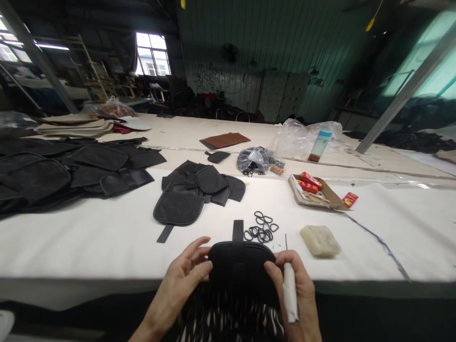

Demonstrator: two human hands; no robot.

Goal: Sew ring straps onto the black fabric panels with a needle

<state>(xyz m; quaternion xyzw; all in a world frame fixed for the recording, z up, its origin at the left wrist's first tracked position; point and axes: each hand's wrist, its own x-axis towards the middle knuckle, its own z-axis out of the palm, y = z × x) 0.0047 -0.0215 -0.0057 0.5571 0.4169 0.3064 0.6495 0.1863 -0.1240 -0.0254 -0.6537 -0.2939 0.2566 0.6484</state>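
Together, both hands' fingers grip the black pouch (pixel 242 266), its strap pointing away; the right hand (pixel 297 289) also holds an awl (pixel 289 285).

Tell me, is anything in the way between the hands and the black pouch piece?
Nothing visible is. Both hands already hold the black pouch piece at the table edge: the left hand grips its left side, and the right hand pinches its right side while also holding a white-handled awl.

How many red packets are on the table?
3: two red packets lie in the open cardboard box, one on the table just right of it. More may be hidden.
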